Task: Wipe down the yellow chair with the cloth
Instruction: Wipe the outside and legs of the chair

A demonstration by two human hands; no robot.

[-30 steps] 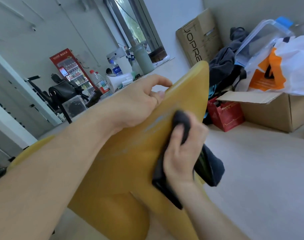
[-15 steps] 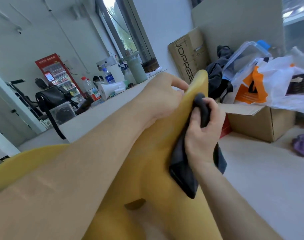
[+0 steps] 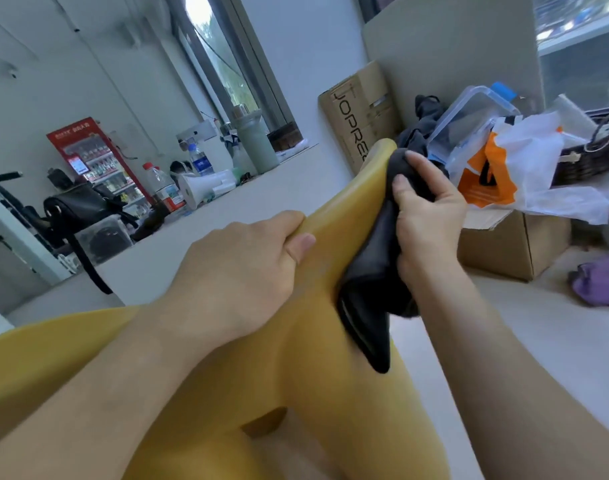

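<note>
The yellow chair point(image 3: 306, 368) fills the lower middle of the view, its curved edge rising to a tip at the upper centre. My left hand point(image 3: 240, 265) grips that edge halfway up, thumb on the near face and fingers wrapped behind. My right hand point(image 3: 424, 216) holds a dark cloth point(image 3: 372, 289) bunched against the chair's upper right edge, close to the tip. The cloth's loose end hangs down past the chair's side.
A long white counter point(image 3: 226, 216) behind the chair carries bottles point(image 3: 164, 188), a megaphone, a black bag point(image 3: 78, 206) and a green flask. At right stand cardboard boxes point(image 3: 514, 247), plastic bags and a clear tub. A purple cloth point(image 3: 597, 282) lies on the floor.
My right hand has slid the cloth up the chair's edge toward the tip. My left hand has shifted lower along the edge, and the view has tilted.
</note>
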